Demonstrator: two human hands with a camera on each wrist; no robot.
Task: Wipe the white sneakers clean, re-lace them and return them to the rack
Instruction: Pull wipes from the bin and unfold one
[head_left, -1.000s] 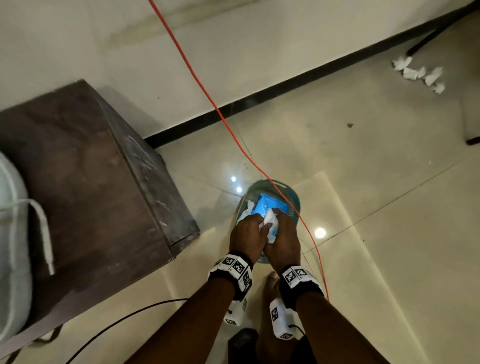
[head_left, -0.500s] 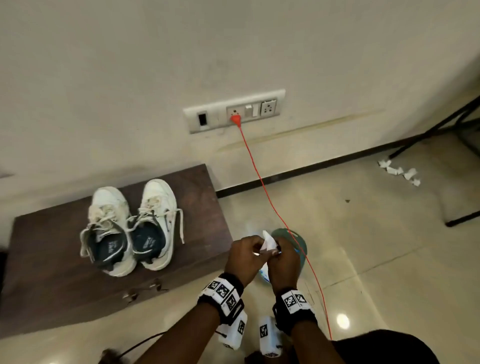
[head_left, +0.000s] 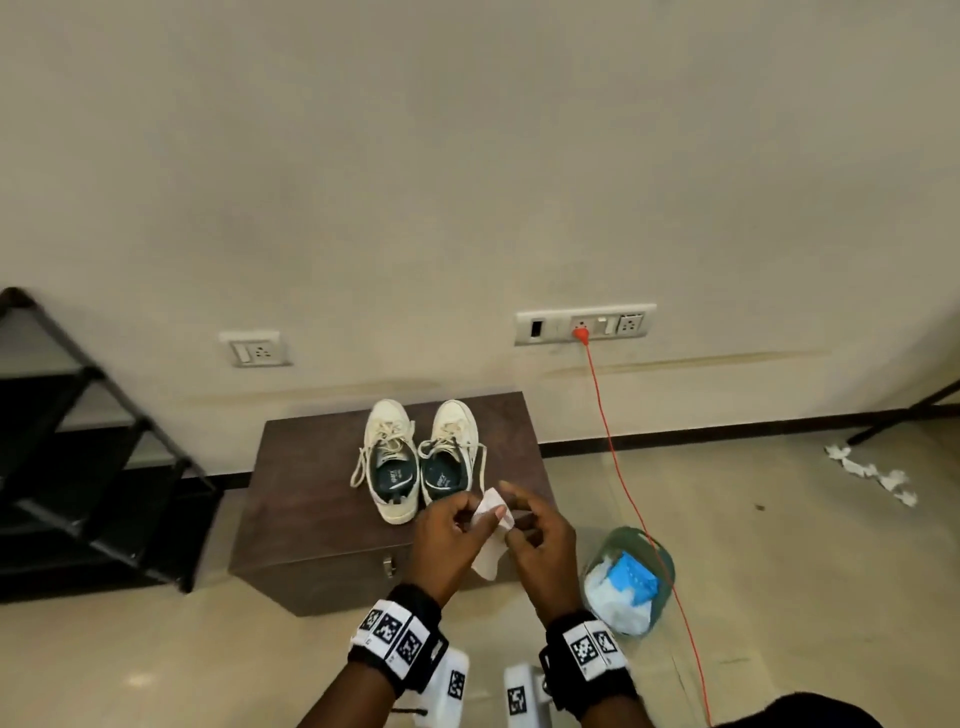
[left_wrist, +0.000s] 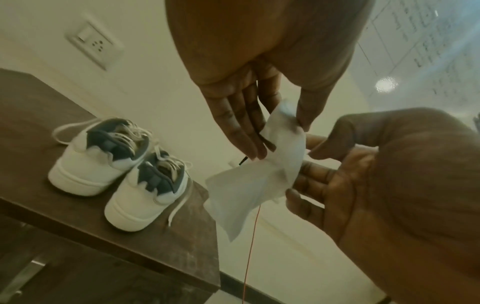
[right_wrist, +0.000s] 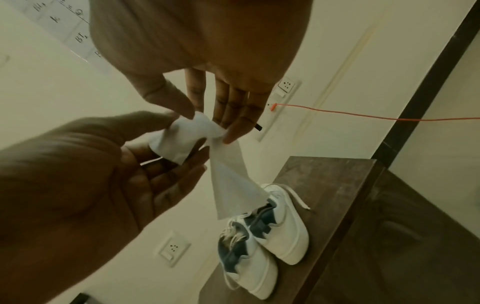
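Two white sneakers (head_left: 392, 462) (head_left: 452, 452) with loose laces stand side by side, toes to the wall, on a dark wooden box (head_left: 311, 493). In front of the box's near edge both hands hold one white wipe (head_left: 488, 558) in the air. My left hand (head_left: 457, 525) pinches its upper part between thumb and fingers. My right hand (head_left: 535, 530) pinches the same wipe from the right. In the left wrist view the wipe (left_wrist: 246, 185) hangs partly unfolded beside the sneakers (left_wrist: 88, 164). The right wrist view shows the wipe (right_wrist: 228, 181) drooping above the sneakers (right_wrist: 285, 226).
A black shoe rack (head_left: 78, 467) stands at the left by the wall. A green bowl (head_left: 667, 564) holding a blue wipe pack (head_left: 634, 577) sits on the floor to the right. An orange cable (head_left: 618, 467) runs from the wall socket past it. Crumpled tissues (head_left: 872, 473) lie far right.
Both hands lifted the wipe out of the pack in the bowl and carried it up and left, in front of the box. The head view rose from the floor to the sneakers.
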